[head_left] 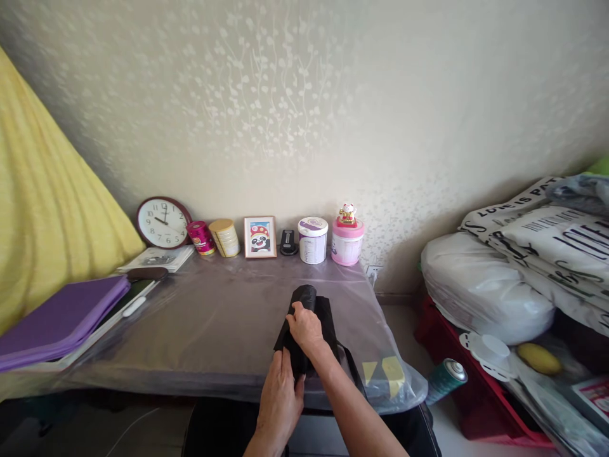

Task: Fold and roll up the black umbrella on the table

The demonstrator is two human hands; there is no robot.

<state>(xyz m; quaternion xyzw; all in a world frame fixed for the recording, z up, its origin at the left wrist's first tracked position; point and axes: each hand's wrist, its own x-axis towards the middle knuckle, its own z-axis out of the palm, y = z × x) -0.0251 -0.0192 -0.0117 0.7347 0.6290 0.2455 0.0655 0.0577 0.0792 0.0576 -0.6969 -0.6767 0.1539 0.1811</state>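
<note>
Two-handed hold on the black bundle near the front edge of the tabletop: clamped over its roll with the right hand, around its near end with the left hand; long axis toward the wall.

The table wears a see-through plastic sheet (it shines a bit). Along the back stand a round clock, a dark pink can, a yellow tub, a panda picture, a little black thing, a white tub and a pink tub. A black bundle lies nearer the front.
</note>
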